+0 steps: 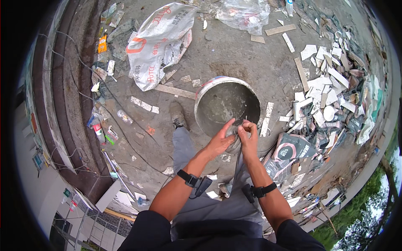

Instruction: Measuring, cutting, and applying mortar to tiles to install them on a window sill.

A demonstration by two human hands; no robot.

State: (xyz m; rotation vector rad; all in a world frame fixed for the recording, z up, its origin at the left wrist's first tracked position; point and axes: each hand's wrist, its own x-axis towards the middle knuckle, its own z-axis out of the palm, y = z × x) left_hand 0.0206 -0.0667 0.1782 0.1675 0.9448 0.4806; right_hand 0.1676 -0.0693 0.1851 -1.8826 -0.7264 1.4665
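A round bucket point(200, 115) with a grey, cement-crusted inside stands on the ground in front of me. Both my hands meet at its near rim. My left hand point(221, 140) has its index finger stretched toward the other hand, thumb bent in, as in a pinch. Beside it, my right hand point(248, 136) has curled fingers with the tips pressed together. Something small and dark seems to lie between the fingertips, too small to name. Grey wet matter shows at the bottom of the bucket. Dark devices on black straps circle both wrists.
A large white woven sack point(161, 44) lies at the far left, clear plastic sheeting point(247, 14) at the back. Broken tile and rubble point(324, 90) heap up on the right, near a dark printed bag point(293, 148). A cable point(125, 136) crosses the ground; steps point(71, 83) rise at left.
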